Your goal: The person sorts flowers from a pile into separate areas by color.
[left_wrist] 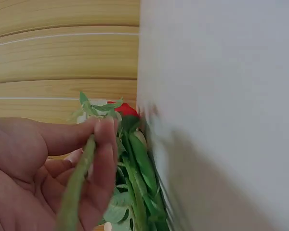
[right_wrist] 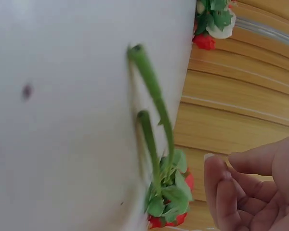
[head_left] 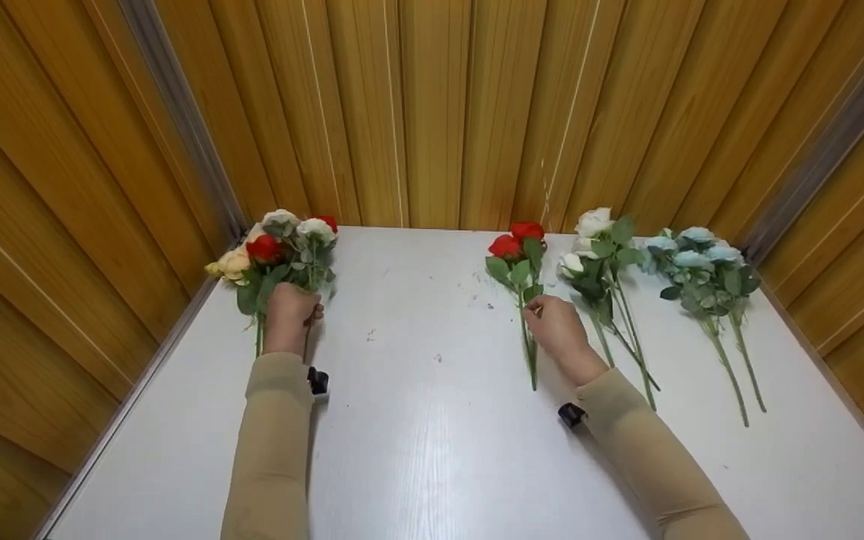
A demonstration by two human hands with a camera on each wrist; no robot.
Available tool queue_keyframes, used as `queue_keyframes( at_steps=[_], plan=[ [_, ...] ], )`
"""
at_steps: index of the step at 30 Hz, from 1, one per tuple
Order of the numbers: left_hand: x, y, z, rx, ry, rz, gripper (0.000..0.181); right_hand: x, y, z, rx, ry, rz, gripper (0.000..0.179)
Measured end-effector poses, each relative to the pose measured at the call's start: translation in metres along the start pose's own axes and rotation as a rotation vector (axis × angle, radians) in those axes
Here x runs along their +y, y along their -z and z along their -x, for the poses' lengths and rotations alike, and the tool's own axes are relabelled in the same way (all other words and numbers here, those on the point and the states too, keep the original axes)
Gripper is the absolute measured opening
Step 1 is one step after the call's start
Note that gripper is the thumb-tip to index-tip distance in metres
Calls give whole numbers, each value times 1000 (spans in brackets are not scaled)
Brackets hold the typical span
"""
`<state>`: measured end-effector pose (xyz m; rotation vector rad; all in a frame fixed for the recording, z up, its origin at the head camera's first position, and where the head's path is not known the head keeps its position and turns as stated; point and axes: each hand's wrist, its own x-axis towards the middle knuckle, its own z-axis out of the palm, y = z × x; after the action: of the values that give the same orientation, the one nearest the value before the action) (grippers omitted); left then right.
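Note:
At the left, my left hand is over a mixed bunch of red, white and peach flowers. In the left wrist view its thumb and forefinger pinch a green flower stem; the bloom end is hidden behind the fingers. A red rose and leafy stems lie just beyond, against the table. My right hand is beside the stems of two red roses. In the right wrist view its fingers are loosely bent, with nothing between thumb and forefinger, and the rose stems lie apart from them.
White roses with long stems lie right of the red ones. Farther right are pale blue flowers. All rest on a white table, with wood-panelled walls at its back and sides.

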<state>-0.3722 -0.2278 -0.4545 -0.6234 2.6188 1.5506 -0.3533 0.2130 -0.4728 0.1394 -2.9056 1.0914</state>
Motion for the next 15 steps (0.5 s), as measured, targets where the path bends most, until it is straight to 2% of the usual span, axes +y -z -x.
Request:
queue_keyframes(
  at_steps=[2,3,8,11,15],
  plan=[
    [1,-5,2,-15,-3,145,23,-6,-2,2,-4,7,-25,27],
    [2,-7,3,-18,-12,186,25,-10,-3,3,-6,7,-39,27],
    [15,-24,10,-17,-61,310,28,-30,-11,8,-41,-11,-128,27],
    [26,-39,19,-42,-102,388,28,-42,-20,10,-65,-5,-195,24],
    [43,-63,31,-91,-142,427,22,-55,-32,15,-113,40,-302,20]
  ],
)
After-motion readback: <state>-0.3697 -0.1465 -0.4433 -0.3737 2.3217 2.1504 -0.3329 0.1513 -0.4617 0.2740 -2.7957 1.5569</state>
